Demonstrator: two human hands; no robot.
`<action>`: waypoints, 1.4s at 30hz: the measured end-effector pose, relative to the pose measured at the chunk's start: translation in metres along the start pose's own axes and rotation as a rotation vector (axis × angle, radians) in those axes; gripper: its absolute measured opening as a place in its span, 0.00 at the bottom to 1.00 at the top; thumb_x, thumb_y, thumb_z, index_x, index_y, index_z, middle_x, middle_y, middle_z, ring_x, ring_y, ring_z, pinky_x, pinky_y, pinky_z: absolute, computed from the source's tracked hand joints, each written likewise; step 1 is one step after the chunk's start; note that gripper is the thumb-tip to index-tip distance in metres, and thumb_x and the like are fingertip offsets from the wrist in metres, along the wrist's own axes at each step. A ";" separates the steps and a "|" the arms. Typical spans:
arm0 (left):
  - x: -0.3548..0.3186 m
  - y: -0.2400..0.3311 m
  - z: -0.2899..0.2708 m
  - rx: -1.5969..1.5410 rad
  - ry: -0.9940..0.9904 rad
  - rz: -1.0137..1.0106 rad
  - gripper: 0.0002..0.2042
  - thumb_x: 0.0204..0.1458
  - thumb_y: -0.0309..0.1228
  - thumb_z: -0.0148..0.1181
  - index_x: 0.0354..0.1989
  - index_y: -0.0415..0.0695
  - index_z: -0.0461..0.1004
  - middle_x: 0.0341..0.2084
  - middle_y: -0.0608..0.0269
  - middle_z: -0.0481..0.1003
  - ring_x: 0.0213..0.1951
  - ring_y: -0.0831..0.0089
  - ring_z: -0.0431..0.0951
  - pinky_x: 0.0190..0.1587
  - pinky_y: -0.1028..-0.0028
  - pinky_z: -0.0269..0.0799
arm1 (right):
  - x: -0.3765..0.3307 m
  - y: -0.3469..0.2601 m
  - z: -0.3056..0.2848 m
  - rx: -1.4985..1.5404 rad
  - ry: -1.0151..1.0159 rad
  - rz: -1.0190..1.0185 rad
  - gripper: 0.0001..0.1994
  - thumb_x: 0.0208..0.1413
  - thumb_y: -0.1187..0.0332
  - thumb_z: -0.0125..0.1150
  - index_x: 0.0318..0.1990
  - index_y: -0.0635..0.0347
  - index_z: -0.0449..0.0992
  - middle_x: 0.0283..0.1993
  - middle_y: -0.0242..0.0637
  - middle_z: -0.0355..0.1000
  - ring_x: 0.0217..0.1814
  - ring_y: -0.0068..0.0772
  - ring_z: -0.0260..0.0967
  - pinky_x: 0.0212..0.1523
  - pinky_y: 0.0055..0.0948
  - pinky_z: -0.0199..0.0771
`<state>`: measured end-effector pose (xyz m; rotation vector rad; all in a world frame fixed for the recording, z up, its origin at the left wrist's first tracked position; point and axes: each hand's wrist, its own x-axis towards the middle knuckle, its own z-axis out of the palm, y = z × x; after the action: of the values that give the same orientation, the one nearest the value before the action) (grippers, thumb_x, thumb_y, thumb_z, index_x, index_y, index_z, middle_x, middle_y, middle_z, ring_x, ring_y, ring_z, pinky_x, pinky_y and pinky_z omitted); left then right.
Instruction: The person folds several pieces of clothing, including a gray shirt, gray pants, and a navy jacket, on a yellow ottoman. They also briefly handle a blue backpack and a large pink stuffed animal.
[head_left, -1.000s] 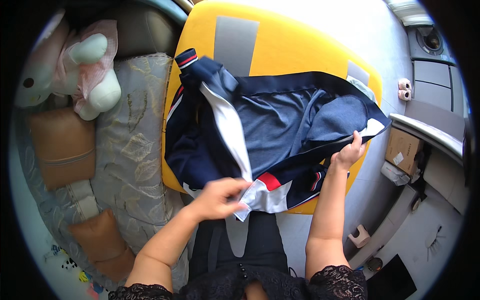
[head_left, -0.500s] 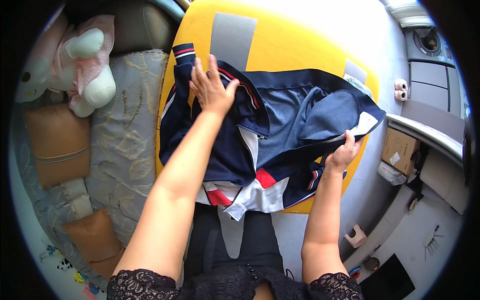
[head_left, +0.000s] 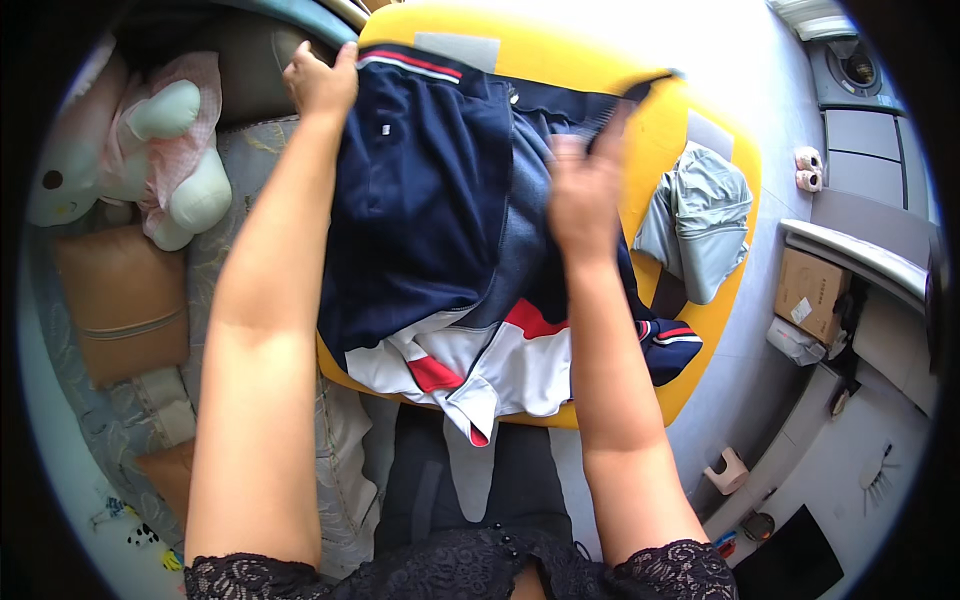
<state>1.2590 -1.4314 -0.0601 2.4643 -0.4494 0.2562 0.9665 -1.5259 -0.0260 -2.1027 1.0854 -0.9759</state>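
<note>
A navy zip jacket (head_left: pixel 420 200) with white and red parts lies on the yellow table, its collar end toward me. The left front panel lies flat, with the striped hem band at the far end. My left hand (head_left: pixel 325 85) is closed on the far left corner of that hem. Over the right side is my right hand (head_left: pixel 588 195), smeared by motion, with the dark edge of the right front panel lifted at its fingers. A striped cuff (head_left: pixel 670 338) sticks out at the right. Grey-blue lining shows between the panels.
A folded grey-green garment (head_left: pixel 700 220) lies on the right of the yellow table (head_left: pixel 560 60). Left of it are a sofa (head_left: pixel 255 160), tan cushions (head_left: pixel 125 300) and a white plush toy (head_left: pixel 170 150). A cardboard box (head_left: pixel 805 295) stands at the right.
My left hand has moved up and left, spreading the left panel flat. My right hand has swung the right panel up and left, uncovering the grey-green garment.
</note>
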 end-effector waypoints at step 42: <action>-0.408 -0.084 -0.270 -0.305 -0.630 0.121 0.22 0.39 0.15 0.57 0.47 0.41 0.73 0.30 0.51 0.75 0.30 0.55 0.76 0.34 0.67 0.72 | -0.372 0.011 -0.072 -0.391 -1.040 0.189 0.33 0.42 0.68 0.68 0.58 0.57 0.61 0.47 0.45 0.66 0.45 0.47 0.66 0.41 0.38 0.72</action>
<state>0.8932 -1.1002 -0.0067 2.1753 -0.8310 -0.5223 0.7535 -1.2273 -0.1203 -2.2551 0.8902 0.4712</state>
